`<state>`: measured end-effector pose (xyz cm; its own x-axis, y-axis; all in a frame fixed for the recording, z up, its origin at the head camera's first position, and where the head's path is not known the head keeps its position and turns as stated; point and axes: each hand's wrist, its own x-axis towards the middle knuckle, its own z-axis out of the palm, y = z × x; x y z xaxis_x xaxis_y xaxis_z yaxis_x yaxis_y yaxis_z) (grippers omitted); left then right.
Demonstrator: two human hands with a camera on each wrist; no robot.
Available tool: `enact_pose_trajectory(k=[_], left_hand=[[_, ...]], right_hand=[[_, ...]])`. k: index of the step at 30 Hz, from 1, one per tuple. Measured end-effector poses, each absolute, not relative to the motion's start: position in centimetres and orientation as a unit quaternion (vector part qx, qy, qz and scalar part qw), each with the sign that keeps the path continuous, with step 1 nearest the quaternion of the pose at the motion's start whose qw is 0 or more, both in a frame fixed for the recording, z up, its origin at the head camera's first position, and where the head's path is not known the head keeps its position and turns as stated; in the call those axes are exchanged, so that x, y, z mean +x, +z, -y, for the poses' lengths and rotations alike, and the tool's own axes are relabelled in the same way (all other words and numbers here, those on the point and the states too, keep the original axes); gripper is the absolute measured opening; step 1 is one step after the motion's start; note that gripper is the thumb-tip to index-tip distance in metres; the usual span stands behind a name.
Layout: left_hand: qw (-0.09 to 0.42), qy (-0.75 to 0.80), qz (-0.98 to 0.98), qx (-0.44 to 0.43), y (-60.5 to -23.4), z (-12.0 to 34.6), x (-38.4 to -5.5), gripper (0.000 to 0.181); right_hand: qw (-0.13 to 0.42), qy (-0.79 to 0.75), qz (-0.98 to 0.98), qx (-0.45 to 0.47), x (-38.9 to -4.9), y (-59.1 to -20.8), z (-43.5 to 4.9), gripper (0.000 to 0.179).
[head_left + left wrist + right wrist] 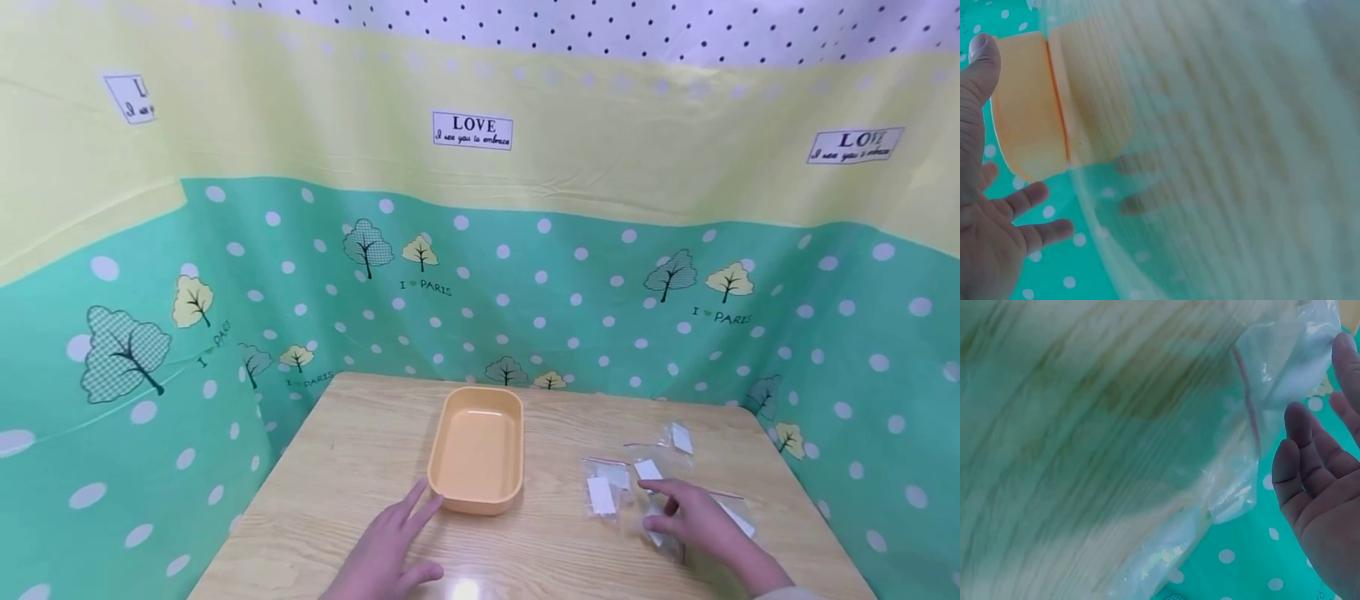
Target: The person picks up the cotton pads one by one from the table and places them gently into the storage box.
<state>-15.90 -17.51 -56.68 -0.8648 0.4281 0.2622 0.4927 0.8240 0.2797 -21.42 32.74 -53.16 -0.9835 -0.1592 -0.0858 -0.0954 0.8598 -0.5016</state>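
Observation:
An orange rectangular tray [476, 454] stands on the wooden table. My left hand [386, 546] is at its near left corner, fingers spread and fingertips right by the rim; in the left wrist view the thumb is raised beside the tray wall [1029, 106]. My right hand [693, 517] is over a cluster of clear zip bags with white pieces inside, its fingers loosely bent. In the right wrist view, a clear bag [1291, 369] with a red seal line lies just beyond the thumb and fingertips. Part of the bags under the right hand is hidden.
One zip bag [602, 493] lies left of the right hand, another bag [680, 437] farther back, and a third bag [737, 518] to its right. A green and yellow printed curtain [540, 292] surrounds the wooden table [360, 450] at the back and sides.

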Motion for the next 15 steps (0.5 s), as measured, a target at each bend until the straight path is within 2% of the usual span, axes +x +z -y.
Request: enact_pose_trajectory(k=[8,15], left_hand=[[0.035,-0.19,0.953,-0.234,-56.56,17.2,-16.22,0.093],[-0.012,-0.219,0.947,-0.233,-56.02,16.58,-16.64,0.098]], right_hand=[[0.071,-0.249,-0.961,-0.098,-21.68,-54.11,-32.27,0.053],[0.068,-0.232,-0.969,-0.055,-22.02,-54.01,-31.73,0.049]])
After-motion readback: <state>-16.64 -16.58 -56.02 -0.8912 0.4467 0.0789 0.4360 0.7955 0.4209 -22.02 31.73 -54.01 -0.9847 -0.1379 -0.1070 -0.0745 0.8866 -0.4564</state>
